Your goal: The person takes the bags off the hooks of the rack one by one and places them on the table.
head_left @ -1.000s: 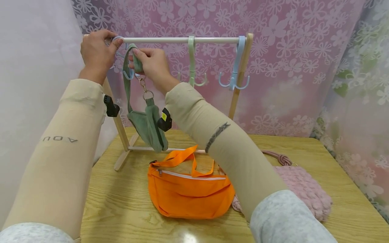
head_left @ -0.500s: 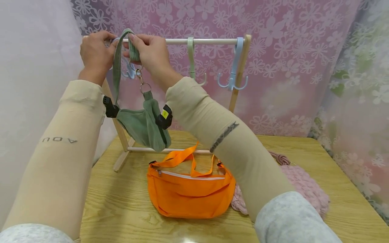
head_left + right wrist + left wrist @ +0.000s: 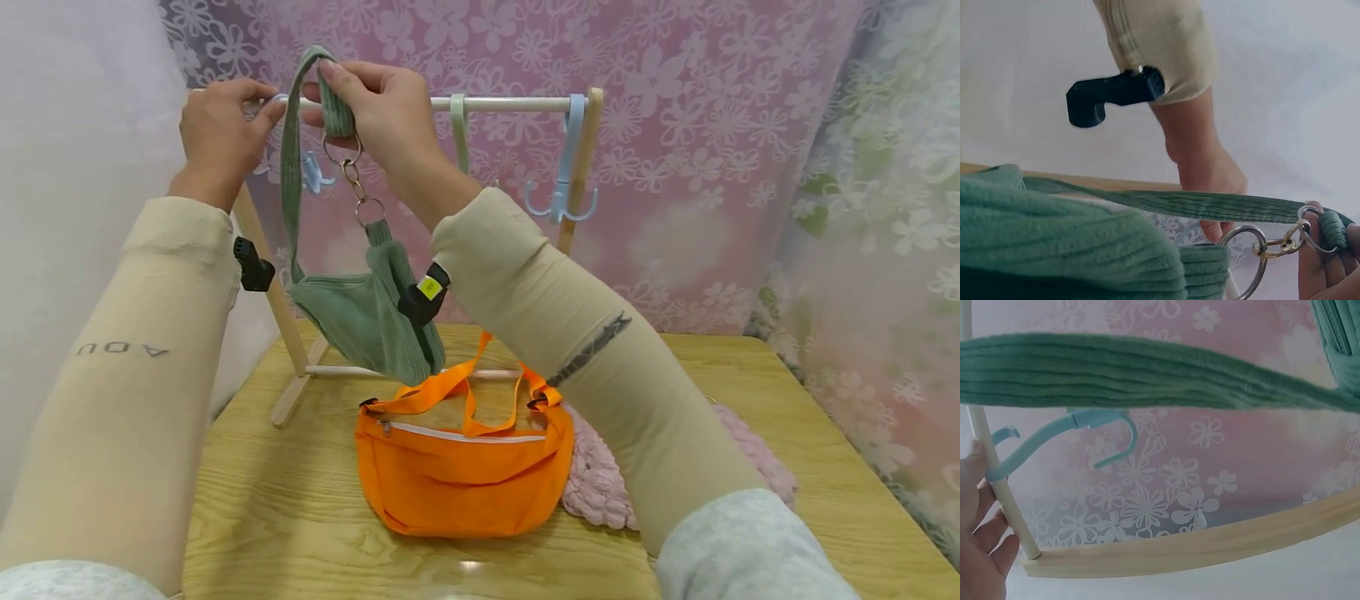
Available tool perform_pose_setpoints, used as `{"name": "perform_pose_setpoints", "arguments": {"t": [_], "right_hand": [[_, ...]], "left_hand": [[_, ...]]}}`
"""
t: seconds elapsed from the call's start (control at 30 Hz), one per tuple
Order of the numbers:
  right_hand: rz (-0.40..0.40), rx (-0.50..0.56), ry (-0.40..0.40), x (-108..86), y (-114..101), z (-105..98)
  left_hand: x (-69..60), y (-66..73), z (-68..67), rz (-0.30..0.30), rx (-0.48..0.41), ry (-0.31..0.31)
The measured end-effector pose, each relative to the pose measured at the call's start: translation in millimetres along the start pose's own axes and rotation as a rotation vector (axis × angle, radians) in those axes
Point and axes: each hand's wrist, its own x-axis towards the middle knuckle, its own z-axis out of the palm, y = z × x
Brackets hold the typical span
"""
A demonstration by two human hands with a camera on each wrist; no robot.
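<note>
My right hand [image 3: 393, 112] pinches the strap of a green corduroy shoulder bag [image 3: 352, 321], near its metal rings [image 3: 352, 171]. The bag hangs below that hand, in front of the rack. At the left end of the white rod [image 3: 510, 104], my left hand [image 3: 221, 133] grips the top of a light blue hook [image 3: 311, 173] where it bends over the rod. In the left wrist view, the green strap [image 3: 1116, 372] crosses in front of the blue hook [image 3: 1035, 447], apart from it. The right wrist view shows the right fingers [image 3: 1319, 269] at the strap end by the ring.
A green hook [image 3: 459, 133] and another blue hook [image 3: 562, 183] hang farther right on the wooden-legged rack [image 3: 262, 242]. An orange bag [image 3: 465, 483] lies on the wooden table [image 3: 247, 500]. Beside it is a pink puffy bag [image 3: 600, 483], partly hidden by the right arm.
My right hand has raised the green bag's strap from near the blue hook to above the rod. The bag has swung nearer. My left hand stays at the rod's left end.
</note>
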Motion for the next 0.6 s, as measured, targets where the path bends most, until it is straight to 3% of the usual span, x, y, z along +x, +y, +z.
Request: {"name": "perform_pose_setpoints", "arguments": {"t": [0.17, 0.33, 0.47, 0.6], "right_hand": [[0.013, 0.030, -0.023, -11.4, -2, -7], [0.031, 0.070, -0.027, -21.8, -2, -16], [0.024, 0.110, -0.048, -30.2, 2, -23], [0.006, 0.117, -0.085, -39.5, 6, -27]], "left_hand": [[-1.6, -0.3, 1.3, 0.013, 0.034, -0.024], [-2.2, -2.6, 0.5, 0.044, 0.071, -0.099], [-2.0, -5.6, -2.7, 0.035, 0.038, -0.146], [-4.7, -8.6, -3.9, 0.020, -0.023, -0.121]]}}
